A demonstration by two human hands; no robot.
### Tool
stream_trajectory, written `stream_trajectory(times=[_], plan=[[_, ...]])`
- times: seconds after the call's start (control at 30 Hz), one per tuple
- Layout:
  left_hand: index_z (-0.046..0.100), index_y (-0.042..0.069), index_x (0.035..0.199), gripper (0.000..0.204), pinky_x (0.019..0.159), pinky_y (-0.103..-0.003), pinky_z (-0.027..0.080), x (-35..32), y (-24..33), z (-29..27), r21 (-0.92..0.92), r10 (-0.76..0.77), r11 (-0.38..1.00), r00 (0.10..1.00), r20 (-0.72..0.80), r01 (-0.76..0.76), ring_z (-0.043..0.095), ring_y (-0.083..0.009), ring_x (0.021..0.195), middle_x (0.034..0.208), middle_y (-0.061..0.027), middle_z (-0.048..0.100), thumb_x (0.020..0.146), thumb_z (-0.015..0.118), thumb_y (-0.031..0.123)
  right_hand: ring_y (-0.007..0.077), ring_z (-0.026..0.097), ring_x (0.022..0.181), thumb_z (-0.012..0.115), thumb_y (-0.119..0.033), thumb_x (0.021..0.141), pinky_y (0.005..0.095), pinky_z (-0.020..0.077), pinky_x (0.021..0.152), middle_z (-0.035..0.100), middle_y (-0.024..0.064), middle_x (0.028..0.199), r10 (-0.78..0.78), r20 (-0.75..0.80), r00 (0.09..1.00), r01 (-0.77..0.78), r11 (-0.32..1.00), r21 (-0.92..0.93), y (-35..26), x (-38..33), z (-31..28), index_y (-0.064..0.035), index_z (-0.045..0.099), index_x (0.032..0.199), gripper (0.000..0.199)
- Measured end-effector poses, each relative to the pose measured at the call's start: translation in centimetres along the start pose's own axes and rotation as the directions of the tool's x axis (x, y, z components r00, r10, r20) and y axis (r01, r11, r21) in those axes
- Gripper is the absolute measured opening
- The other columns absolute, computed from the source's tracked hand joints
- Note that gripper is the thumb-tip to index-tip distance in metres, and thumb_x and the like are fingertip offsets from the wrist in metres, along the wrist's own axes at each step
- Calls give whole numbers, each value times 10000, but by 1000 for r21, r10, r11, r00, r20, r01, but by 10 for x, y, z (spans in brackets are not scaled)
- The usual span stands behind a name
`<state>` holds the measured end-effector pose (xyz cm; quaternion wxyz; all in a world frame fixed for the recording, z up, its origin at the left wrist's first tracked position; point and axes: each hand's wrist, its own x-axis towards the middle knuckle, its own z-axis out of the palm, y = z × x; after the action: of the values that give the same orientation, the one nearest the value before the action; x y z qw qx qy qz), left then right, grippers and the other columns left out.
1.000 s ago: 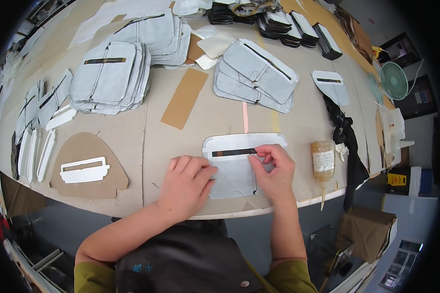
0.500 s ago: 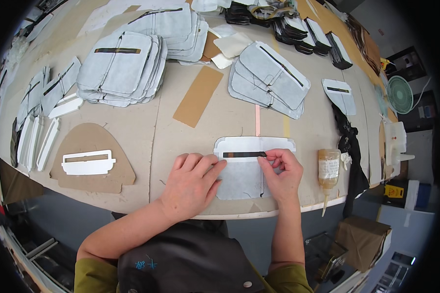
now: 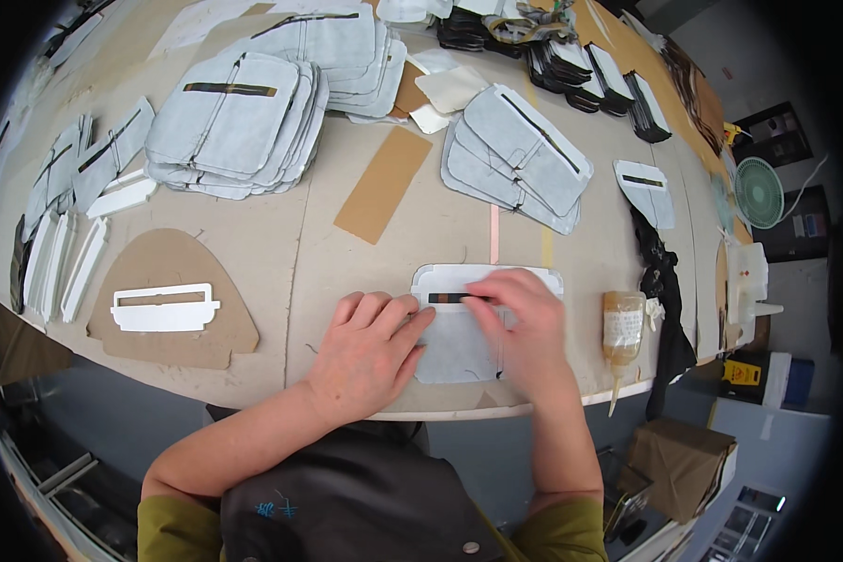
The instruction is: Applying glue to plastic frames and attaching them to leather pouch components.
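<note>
Grey fabric panel [image 3: 459, 351] with a dark slot strip [image 3: 451, 298] lies flat at the near edge of the tabletop [image 3: 281, 272], right in front of the person. I see the left hand [image 3: 365, 351] flat on the panel's left side, fingers together and pointing right, pressing it down, nothing held. Right hand [image 3: 526, 328] sits over the panel's right half, fingertips [image 3: 482, 292] brought together on the right end of the dark strip; grip looks like a light pinch or press on the strip, I can't tell which.

Just right of the panel: a glue bottle [image 3: 623, 328] with amber liquid, nozzle pointing toward the table edge. Behind the panel, a thin pink strip [image 3: 495, 234] and a yellowish strip [image 3: 547, 247] lie on the tabletop. Further back, a brown card rectangle [image 3: 384, 184] lies at a slant.

Left of the hands, well apart: a brown card template [image 3: 173, 300] with a white slotted frame [image 3: 164, 307] on top. Far left, white strips [image 3: 66, 267] in a row.

Back of the tabletop: a big stack of grey panels [image 3: 234, 126] on the left, a fanned stack [image 3: 520, 159] on the right, a single small panel [image 3: 646, 187] beyond it. Black pieces [image 3: 590, 70] in a row at the far edge. Green fan [image 3: 757, 192] off the tabletop at right.
</note>
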<state>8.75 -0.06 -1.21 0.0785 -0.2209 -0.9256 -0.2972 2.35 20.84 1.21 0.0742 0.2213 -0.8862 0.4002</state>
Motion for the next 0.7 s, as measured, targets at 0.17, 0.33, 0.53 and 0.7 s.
stream_trajectory(times=[0.17,0.33,0.53,0.7], plan=[[659,96,1252,454,965,-430,394,1,2,-1,31,7,999,1000,0,-7,518,-250,1091,1200,-36,557,808,739,154,280,643,822,778,-26,765,380,522,718,703,63,903,-129,22,991,130,988,-86,8,11,31,-45,704,839,106],[661,101,1255,458,980,-434,394,0,2,-1,82,15,996,1000,7,-15,513,-248,1097,1201,-32,555,808,742,165,261,661,812,775,23,757,351,540,696,716,76,905,-90,-4,996,90,993,-71,13,11,36,-38,700,821,115],[662,118,1245,447,1094,-491,358,2,1,-1,26,-14,1000,1000,10,14,490,-279,1253,1270,-42,566,814,745,196,260,666,809,775,28,761,345,547,689,719,75,906,-109,-17,994,108,993,-37,14,11,36,-33,704,823,113],[663,147,1233,428,1192,-554,252,3,-3,-3,63,-17,998,997,76,12,398,-318,1422,1450,-52,538,825,749,243,269,657,832,771,14,759,357,549,699,717,75,912,-75,-4,997,74,996,-46,18,13,26,-30,707,828,104]])
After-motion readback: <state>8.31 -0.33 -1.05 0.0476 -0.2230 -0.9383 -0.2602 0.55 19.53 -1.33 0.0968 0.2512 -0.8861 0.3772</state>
